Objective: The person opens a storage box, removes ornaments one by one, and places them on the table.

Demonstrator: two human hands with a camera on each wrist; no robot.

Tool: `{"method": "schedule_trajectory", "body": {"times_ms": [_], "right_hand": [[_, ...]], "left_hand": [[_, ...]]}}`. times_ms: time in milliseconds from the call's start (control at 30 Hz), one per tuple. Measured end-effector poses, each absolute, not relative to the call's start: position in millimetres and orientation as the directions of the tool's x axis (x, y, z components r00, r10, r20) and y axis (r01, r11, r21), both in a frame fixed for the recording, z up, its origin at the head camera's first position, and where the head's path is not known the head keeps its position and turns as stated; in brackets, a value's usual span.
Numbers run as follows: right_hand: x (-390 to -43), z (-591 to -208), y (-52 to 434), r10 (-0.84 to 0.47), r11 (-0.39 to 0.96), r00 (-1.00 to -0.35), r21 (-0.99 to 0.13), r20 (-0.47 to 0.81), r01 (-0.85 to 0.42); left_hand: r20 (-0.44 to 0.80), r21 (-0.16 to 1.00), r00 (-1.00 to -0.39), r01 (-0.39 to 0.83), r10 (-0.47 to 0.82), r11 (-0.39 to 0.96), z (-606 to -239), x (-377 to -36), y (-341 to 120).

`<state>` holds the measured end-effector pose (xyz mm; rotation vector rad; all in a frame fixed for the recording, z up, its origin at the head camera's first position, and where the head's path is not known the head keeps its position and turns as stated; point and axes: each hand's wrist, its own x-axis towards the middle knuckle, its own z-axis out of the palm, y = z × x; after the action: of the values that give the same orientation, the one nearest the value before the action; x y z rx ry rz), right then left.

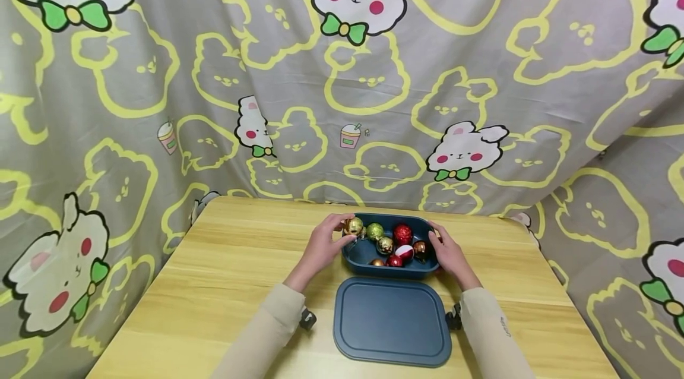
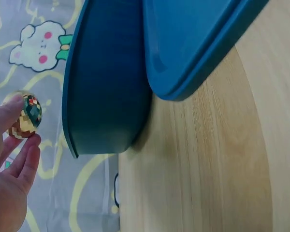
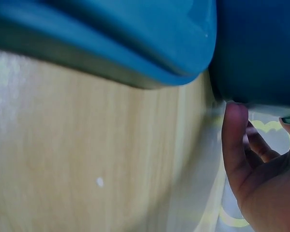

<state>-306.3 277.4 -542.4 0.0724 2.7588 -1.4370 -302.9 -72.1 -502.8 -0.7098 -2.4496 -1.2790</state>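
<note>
My left hand [image 1: 322, 243] pinches a shiny gold Christmas ball [image 2: 25, 116] between thumb and fingers, just above the left end of a dark blue box [image 1: 385, 272]. The ball has mirror-like facets in the left wrist view. My right hand [image 1: 450, 253] grips the box's right end, thumb against the wall and fingertips at the rim. Inside lie several Christmas balls: a green one [image 1: 375, 231], a gold one [image 1: 385, 245], a glittery red one [image 1: 402, 234], a red-and-white one [image 1: 404, 253], a copper one [image 1: 421, 250] and others.
A flat blue lid [image 1: 392, 321] lies on the wooden table [image 1: 230, 272] in front of the box, between my forearms. Behind the table's back edge hangs a grey curtain [image 1: 299, 88] with rabbit prints, which also runs along both sides.
</note>
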Motion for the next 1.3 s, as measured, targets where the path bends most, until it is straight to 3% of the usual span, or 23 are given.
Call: {"method": "schedule_trajectory", "body": {"times_ms": [533,1300], "right_hand": [[-305.7,-541.4,279.7,0.026,0.580,-0.999,-0.813,-0.045,0.051],[-303.8,-539.1,275.7,0.020,0.575,-0.999,-0.817,-0.049,0.051]], "left_hand": [[0.480,0.715,-0.847,0.528,0.228,0.458,-506.4,-305.9,-100.1],[0.323,0.796,-0.930,0.367,0.176,0.482,-528.6,-319.1,-119.1]]}}
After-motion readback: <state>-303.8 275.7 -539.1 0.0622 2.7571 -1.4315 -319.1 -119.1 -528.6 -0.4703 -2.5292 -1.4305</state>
